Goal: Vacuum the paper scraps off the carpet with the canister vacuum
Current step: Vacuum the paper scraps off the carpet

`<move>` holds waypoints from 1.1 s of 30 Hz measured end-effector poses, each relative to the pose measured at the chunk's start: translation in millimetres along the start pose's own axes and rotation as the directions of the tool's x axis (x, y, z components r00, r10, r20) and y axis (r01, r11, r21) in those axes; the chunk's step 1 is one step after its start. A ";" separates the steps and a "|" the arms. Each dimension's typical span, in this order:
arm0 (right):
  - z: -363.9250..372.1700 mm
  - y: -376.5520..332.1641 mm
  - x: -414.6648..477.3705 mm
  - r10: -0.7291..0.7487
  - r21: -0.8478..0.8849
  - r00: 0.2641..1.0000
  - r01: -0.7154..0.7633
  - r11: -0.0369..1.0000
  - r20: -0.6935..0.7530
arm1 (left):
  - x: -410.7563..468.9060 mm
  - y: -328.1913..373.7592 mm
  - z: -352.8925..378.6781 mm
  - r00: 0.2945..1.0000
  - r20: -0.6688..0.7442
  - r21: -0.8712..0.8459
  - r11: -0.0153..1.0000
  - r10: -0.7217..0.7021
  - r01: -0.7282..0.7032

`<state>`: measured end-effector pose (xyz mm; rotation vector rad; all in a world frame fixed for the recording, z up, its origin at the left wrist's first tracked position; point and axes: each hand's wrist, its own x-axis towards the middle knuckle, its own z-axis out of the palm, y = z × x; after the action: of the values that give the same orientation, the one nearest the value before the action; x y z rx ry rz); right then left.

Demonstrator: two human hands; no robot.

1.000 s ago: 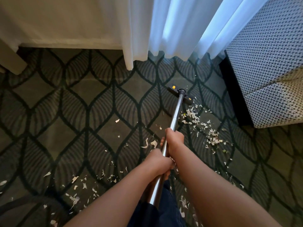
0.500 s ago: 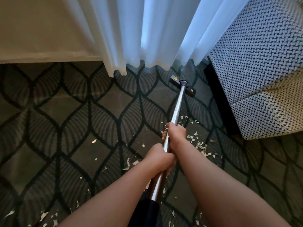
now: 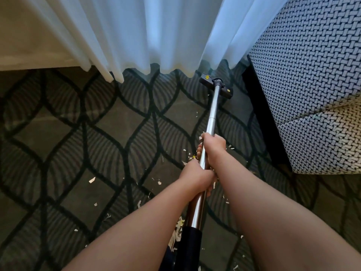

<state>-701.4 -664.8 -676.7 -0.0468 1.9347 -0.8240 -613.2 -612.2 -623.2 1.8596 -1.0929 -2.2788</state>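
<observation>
A dark patterned carpet (image 3: 58,153) with curved black lines fills most of the frame. White sheer curtains (image 3: 156,32) hang across the top, their hem just above the carpet. An upholstered chair (image 3: 312,75) with a basket-weave fabric takes up the right side. The vacuum's metal wand (image 3: 214,106) runs from the lower centre up toward the upper right, ending below in a dark cuff (image 3: 190,243). Both bare forearms reach up from the bottom edge. The right hand (image 3: 214,147) grips the wand higher up, fingers curled round it and pressed together, the fingertips showing on the tube's left side. The left hand (image 3: 197,177) grips just below it, touching it, fingers wrapped tight the same way. The black floor nozzle (image 3: 215,85) with yellow marks sits flat on the carpet at the curtain hem, near the chair's dark base. White paper scraps (image 3: 92,180) lie scattered across the centre and lower centre of the carpet, around and below the hands, well short of the nozzle
</observation>
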 end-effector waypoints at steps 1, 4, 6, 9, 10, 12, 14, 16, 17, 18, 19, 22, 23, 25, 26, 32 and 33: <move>1.3 -0.5 7.8 -0.002 -0.014 1.000 0.002 1.000 -0.006 | 5.8 2.0 0.6 1.000 0.002 -0.008 1.000 -0.007 0.007; 2.6 -1.2 23.3 0.011 -0.037 1.000 -0.012 0.999 -0.009 | 19.9 6.9 1.9 0.999 0.005 -0.029 0.999 -0.033 0.033; 1.7 -0.4 28.8 0.034 -0.044 0.999 -0.035 0.998 -0.006 | 28.1 5.6 2.6 0.998 0.014 -0.025 0.998 -0.056 0.057; 1.2 4.3 29.0 0.055 -0.046 0.998 -0.055 0.997 0.006 | 30.4 1.0 4.1 0.997 0.019 -0.019 0.997 -0.074 0.074; 1.8 5.9 27.8 0.055 -0.044 0.998 -0.054 0.998 0.010 | 28.5 0.5 3.8 0.997 0.011 -0.013 0.997 -0.080 0.080; 3.6 10.3 24.0 0.054 -0.051 0.999 -0.054 0.997 0.003 | 23.1 -1.1 2.1 0.996 -0.004 -0.018 0.996 -0.085 0.085; 6.1 16.4 18.8 0.077 -0.067 0.997 -0.077 0.995 -0.001 | 16.1 -3.5 -1.2 0.995 0.000 -0.021 0.995 -0.099 0.099; 8.5 22.0 10.8 0.106 -0.060 0.994 -0.106 0.993 0.001 | 8.7 -8.3 -5.1 0.992 0.013 -0.005 0.992 -0.126 0.126; 9.6 24.1 6.3 0.109 -0.053 0.994 -0.109 0.993 0.004 | 5.8 -11.4 -6.9 0.991 0.016 0.005 0.991 -0.135 0.135; 10.9 26.2 1.6 0.107 -0.050 0.994 -0.106 0.993 0.005 | 2.9 -14.7 -8.5 0.990 0.016 0.011 0.990 -0.142 0.142; 11.7 28.6 -3.1 0.103 -0.049 0.995 -0.103 0.993 0.007 | -0.2 -18.2 -10.0 0.989 0.015 0.015 0.989 -0.148 0.148; 12.7 38.8 -17.1 0.105 -0.037 0.994 -0.105 0.994 0.014 | -13.9 -26.9 -15.3 0.987 0.037 0.015 0.988 -0.156 0.156; 12.8 42.9 -23.1 0.102 -0.041 0.995 -0.101 0.994 0.016 | -18.9 -31.7 -17.0 0.986 0.047 0.022 0.987 -0.158 0.157; 12.4 52.8 -36.0 0.102 -0.060 0.995 -0.101 0.993 0.007 | -30.5 -41.9 -19.9 0.984 0.063 0.032 0.986 -0.164 0.162; 11.8 57.7 -42.5 0.107 -0.070 0.994 -0.107 0.992 0.003 | -36.7 -46.5 -21.2 0.983 0.070 0.031 0.985 -0.169 0.167; 11.9 81.4 -76.3 0.150 -0.070 0.988 -0.149 0.986 0.017 | -63.4 -73.9 -27.4 0.977 0.088 0.027 0.981 -0.195 0.194; 12.2 85.0 -80.0 0.153 -0.076 0.988 -0.151 0.986 0.019 | -66.3 -78.0 -28.4 0.976 0.090 0.023 0.980 -0.198 0.196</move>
<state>-625.0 -576.4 -665.6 0.0452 1.9195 -0.6474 -537.0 -539.9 -607.4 1.9690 -0.9763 -2.4913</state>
